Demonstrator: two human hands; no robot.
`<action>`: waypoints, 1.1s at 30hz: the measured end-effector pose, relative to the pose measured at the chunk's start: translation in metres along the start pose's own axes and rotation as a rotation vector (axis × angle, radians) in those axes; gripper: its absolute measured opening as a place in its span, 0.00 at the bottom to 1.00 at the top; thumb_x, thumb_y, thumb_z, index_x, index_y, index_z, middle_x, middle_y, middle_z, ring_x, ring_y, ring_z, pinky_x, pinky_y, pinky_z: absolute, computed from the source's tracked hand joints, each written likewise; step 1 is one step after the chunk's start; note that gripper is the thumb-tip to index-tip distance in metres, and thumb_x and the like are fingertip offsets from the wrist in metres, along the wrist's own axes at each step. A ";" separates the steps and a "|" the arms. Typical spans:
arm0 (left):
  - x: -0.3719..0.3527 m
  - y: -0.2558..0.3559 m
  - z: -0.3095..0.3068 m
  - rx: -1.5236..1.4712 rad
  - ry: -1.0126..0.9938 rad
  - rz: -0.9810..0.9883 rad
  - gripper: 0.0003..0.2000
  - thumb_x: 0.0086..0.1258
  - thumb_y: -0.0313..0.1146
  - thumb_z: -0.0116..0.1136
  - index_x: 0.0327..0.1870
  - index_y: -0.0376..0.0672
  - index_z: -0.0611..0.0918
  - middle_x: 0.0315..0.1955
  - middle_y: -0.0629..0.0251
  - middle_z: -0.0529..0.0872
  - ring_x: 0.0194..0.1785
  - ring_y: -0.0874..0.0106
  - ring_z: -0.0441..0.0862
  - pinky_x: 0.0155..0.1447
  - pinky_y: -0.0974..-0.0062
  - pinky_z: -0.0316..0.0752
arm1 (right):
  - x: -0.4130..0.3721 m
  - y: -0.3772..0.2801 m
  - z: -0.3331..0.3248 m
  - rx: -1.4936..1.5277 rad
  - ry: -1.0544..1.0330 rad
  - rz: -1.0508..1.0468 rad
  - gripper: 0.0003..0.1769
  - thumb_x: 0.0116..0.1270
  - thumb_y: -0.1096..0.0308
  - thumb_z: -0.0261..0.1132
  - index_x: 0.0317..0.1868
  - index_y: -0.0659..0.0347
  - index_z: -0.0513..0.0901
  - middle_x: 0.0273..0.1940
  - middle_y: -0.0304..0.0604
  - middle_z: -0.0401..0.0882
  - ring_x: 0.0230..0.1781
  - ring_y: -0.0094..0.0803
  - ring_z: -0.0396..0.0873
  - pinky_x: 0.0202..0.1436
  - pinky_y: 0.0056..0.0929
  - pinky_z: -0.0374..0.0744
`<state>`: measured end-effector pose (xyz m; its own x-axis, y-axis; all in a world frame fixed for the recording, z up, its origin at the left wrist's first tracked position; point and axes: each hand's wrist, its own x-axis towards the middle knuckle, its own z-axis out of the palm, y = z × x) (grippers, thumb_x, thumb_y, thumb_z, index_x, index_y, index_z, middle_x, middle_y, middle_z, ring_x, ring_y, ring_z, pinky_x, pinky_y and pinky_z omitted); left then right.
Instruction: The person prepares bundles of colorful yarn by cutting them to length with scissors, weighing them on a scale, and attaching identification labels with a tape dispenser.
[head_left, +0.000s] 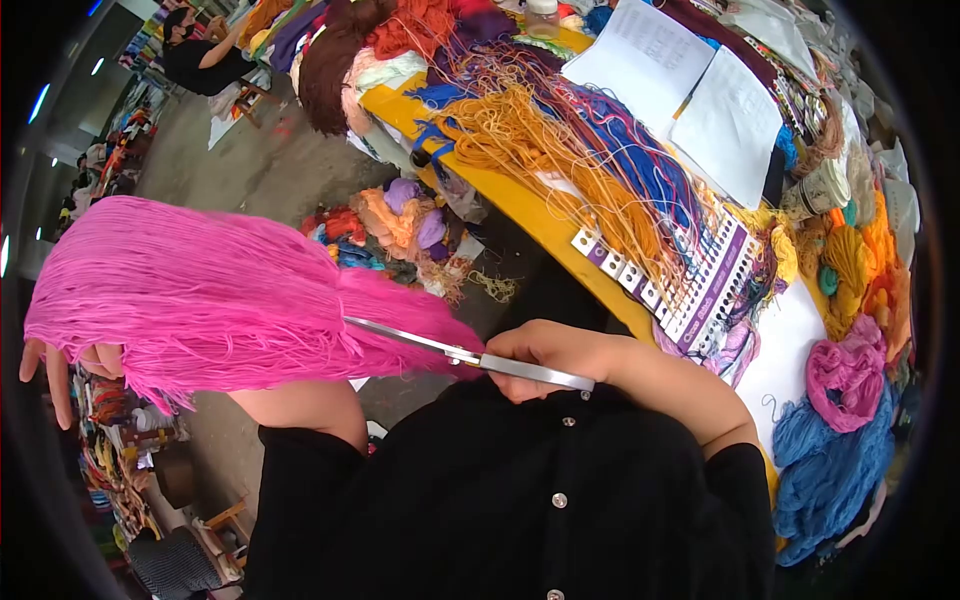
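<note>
A thick skein of bright pink thread lies draped over my left hand and forearm. The fingertips stick out spread beneath its far left end; the palm is hidden by the thread. Metal scissors are gripped in my right hand, in front of my chest. Their blades point left and lie across the pink strands, the tip near a narrowed, gathered spot in the skein. Past that spot, the strands fan out toward my right hand.
To the right, a yellow-edged table bears orange and blue threads, a punched thread card, paper sheets and a blue skein. Piled yarn lies on the floor. A person sits at the back left. A chair stands lower left.
</note>
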<state>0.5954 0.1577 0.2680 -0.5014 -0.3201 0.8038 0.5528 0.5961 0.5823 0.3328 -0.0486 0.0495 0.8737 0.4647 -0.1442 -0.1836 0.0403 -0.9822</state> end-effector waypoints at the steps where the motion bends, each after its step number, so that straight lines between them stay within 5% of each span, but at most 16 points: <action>1: 0.000 -0.001 -0.001 -0.003 -0.001 0.001 0.23 0.75 0.41 0.42 0.65 0.36 0.68 0.38 0.65 0.87 0.30 0.75 0.79 0.37 0.81 0.77 | 0.001 -0.002 0.000 0.029 -0.003 0.019 0.20 0.63 0.48 0.65 0.30 0.58 0.76 0.19 0.29 0.69 0.19 0.16 0.66 0.23 0.19 0.66; 9: -0.001 -0.001 0.000 -0.010 0.011 0.003 0.22 0.75 0.40 0.42 0.64 0.36 0.69 0.37 0.64 0.86 0.30 0.75 0.79 0.37 0.80 0.77 | 0.006 -0.002 -0.004 0.114 0.037 0.030 0.22 0.63 0.46 0.64 0.33 0.59 0.76 0.23 0.31 0.73 0.20 0.16 0.67 0.24 0.18 0.68; 12: -0.001 -0.001 -0.002 -0.015 0.014 0.006 0.22 0.75 0.40 0.41 0.63 0.36 0.70 0.37 0.64 0.86 0.29 0.75 0.79 0.37 0.80 0.77 | 0.013 -0.010 -0.004 0.092 0.037 0.106 0.13 0.64 0.58 0.63 0.31 0.59 0.74 0.25 0.32 0.75 0.23 0.16 0.69 0.26 0.18 0.68; 18: -0.008 -0.006 -0.003 -0.033 0.020 0.007 0.21 0.75 0.40 0.41 0.62 0.37 0.71 0.36 0.63 0.86 0.29 0.74 0.78 0.37 0.80 0.78 | 0.025 -0.010 -0.002 0.064 0.002 0.087 0.17 0.64 0.53 0.64 0.32 0.58 0.74 0.26 0.32 0.75 0.23 0.17 0.69 0.26 0.18 0.69; 24: -0.016 -0.004 -0.011 -0.081 0.016 0.025 0.21 0.75 0.39 0.41 0.62 0.37 0.72 0.35 0.63 0.86 0.29 0.74 0.78 0.36 0.79 0.78 | 0.016 -0.001 -0.012 0.197 0.050 -0.173 0.24 0.65 0.42 0.59 0.33 0.58 0.75 0.26 0.34 0.75 0.20 0.17 0.68 0.24 0.18 0.68; 27: -0.022 -0.008 -0.015 -0.122 0.042 0.027 0.20 0.75 0.39 0.40 0.61 0.37 0.72 0.35 0.62 0.86 0.29 0.73 0.78 0.36 0.79 0.78 | 0.018 0.000 -0.011 0.234 0.064 -0.177 0.22 0.66 0.44 0.60 0.34 0.58 0.75 0.25 0.33 0.75 0.20 0.17 0.69 0.23 0.16 0.69; 29: -0.032 -0.014 -0.011 -0.175 0.123 0.049 0.20 0.75 0.39 0.40 0.61 0.37 0.73 0.35 0.62 0.86 0.29 0.73 0.78 0.36 0.79 0.78 | 0.015 -0.002 -0.009 0.214 0.126 -0.083 0.20 0.67 0.47 0.61 0.34 0.58 0.75 0.24 0.32 0.75 0.19 0.16 0.70 0.22 0.16 0.69; 33: -0.056 -0.036 0.012 -0.260 0.763 0.127 0.22 0.75 0.40 0.39 0.64 0.35 0.68 0.36 0.58 0.84 0.27 0.72 0.78 0.30 0.77 0.77 | 0.002 -0.013 -0.011 0.164 0.266 -0.011 0.15 0.67 0.55 0.61 0.32 0.58 0.74 0.24 0.32 0.75 0.18 0.17 0.72 0.22 0.17 0.70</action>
<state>0.5960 0.1633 0.2005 0.1143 -0.7310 0.6728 0.7588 0.5014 0.4158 0.3417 -0.0578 0.0608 0.9593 0.2162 -0.1817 -0.2249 0.1958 -0.9545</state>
